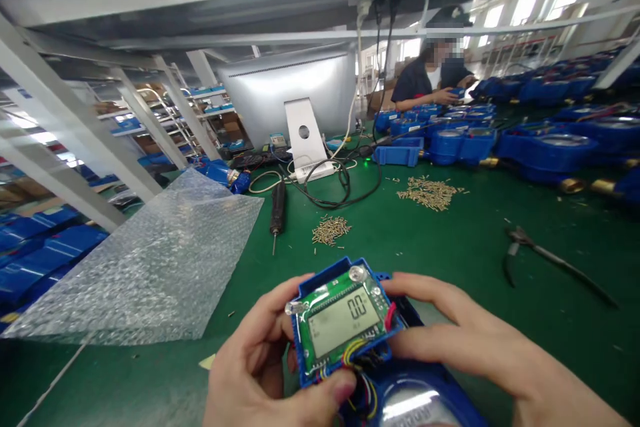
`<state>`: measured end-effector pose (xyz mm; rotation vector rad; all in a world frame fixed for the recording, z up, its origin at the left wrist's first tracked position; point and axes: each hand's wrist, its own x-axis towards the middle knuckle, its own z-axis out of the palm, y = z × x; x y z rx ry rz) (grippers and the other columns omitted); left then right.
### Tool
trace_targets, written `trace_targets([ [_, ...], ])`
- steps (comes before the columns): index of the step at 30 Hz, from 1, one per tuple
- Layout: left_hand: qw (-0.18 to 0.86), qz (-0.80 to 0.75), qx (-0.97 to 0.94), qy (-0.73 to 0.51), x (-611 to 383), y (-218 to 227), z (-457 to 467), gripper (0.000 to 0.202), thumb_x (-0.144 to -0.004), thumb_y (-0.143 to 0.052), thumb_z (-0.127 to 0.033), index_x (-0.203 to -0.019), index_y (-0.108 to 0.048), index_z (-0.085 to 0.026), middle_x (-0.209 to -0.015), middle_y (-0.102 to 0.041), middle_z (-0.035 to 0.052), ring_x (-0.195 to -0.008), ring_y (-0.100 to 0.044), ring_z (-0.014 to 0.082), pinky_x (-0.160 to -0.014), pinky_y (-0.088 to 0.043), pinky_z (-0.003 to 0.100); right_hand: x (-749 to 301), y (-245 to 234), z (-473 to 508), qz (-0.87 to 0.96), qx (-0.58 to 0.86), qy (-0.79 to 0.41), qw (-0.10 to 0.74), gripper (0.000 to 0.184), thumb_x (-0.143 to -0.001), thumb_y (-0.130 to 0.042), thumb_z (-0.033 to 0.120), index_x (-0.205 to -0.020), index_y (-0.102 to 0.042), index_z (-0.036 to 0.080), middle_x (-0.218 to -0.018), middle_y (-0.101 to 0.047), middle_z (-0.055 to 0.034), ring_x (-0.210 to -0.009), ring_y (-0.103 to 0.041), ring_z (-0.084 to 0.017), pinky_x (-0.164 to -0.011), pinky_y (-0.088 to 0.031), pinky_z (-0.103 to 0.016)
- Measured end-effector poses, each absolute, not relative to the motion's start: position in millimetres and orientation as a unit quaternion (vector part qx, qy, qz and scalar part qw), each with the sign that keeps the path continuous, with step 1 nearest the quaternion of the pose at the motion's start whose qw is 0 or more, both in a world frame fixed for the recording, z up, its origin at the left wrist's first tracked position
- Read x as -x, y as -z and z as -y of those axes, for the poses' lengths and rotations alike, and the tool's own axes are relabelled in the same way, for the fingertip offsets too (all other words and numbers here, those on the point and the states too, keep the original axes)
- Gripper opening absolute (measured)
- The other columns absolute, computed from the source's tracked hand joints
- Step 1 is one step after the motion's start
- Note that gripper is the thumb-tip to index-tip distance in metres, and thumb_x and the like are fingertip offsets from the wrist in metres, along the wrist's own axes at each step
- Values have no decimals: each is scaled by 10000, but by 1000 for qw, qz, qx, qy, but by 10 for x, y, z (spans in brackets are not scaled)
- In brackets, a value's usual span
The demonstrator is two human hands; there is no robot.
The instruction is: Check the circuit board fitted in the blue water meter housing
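Observation:
Both my hands hold a blue meter housing (320,280) at the bottom centre. In it sits a green circuit board (324,296) with a grey LCD screen (343,323) that reads "00". My left hand (263,363) grips the housing's left side, thumb across the lower edge by the coloured wires (356,351). My right hand (470,340) clasps the right side, fingers on the edge. A round glass dial (410,403) of the meter shows just below.
On the green table (450,253): a bubble wrap sheet (150,267) at left, a black screwdriver (277,210), two piles of brass screws (330,229) (429,191), pliers (545,257) at right, a monitor's back (295,90) with cables, many blue meters (545,147). A co-worker (430,77) sits far behind.

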<state>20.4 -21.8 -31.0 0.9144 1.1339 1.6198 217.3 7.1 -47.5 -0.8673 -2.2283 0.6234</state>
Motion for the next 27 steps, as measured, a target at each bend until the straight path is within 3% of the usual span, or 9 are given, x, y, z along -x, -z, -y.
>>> trace_targets([
  [2, 442, -473, -356, -674, -262, 283, 221, 522, -443, -832, -50, -910, -708, -246, -789, -751, -31, -662, -697, 117, -630, -525, 74, -2098, 481, -106, 849, 350, -261, 296, 570, -634, -799, 413, -1152, -562, 436, -1402, -373, 47, -1264, -389, -297, -984, -438, -461],
  [4, 423, -480, -345, -687, -299, 273, 215, 495, -436, -844, -71, -882, -714, -242, -786, -753, -35, -650, -697, 113, -628, -527, 72, -2012, 434, -122, 842, 375, -282, 266, 628, -575, -816, 451, -1152, -570, 443, -1393, -371, 49, -1299, -317, -311, -1023, -373, -503],
  [7, 409, -482, -349, -692, -294, 295, 194, 496, -431, -840, -60, -871, -719, -254, -767, -753, -49, -651, -700, 111, -612, -521, 58, -1881, 307, -98, 806, 436, -308, 254, 545, -546, -810, 437, -1061, -631, 427, -1298, -436, 57, -1224, -387, -267, -1008, -392, -418],
  [11, 414, -470, -441, -643, -181, 353, 157, 521, -501, -814, -29, -922, -708, -318, -820, -751, -68, -692, -709, 126, -628, -531, 84, -1750, 213, -38, 764, 488, -315, 280, 465, -569, -804, 433, -1002, -636, 433, -1152, -501, 51, -1066, -463, -239, -909, -432, -411],
  [14, 418, -451, -488, -620, -88, 384, 141, 520, -564, -797, -35, -968, -690, -346, -874, -746, -69, -751, -707, 133, -658, -530, 100, -1713, 224, -41, 761, 481, -303, 313, 235, -695, -722, 304, -905, -652, 381, -1071, -525, 68, -1040, -473, -178, -903, -426, -342],
  [16, 423, -454, -485, -617, -50, 397, 137, 547, -548, -803, -27, -974, -686, -350, -885, -744, -73, -760, -706, 129, -668, -523, 93, -1716, 233, -65, 757, 480, -309, 317, 222, -697, -687, 198, -865, -653, 339, -1041, -527, 78, -1019, -481, -141, -886, -427, -285],
  [21, 422, -466, -486, -607, -70, 385, 154, 556, -510, -821, -37, -960, -694, -338, -867, -748, -69, -722, -709, 126, -639, -530, 89, -1771, 178, -140, 771, 478, -296, 300, 140, -691, -691, 166, -795, -648, 250, -947, -532, 56, -922, -493, -139, -812, -441, -271],
  [27, 389, -523, -359, -668, -288, 326, 210, 495, -444, -881, -199, -904, -703, -249, -827, -753, -45, -672, -697, 98, -657, -517, 58, -1876, 138, -262, 818, 395, -315, 275, 108, -761, -707, 160, -712, -681, 252, -991, -544, 72, -962, -491, -110, -859, -407, -249],
])
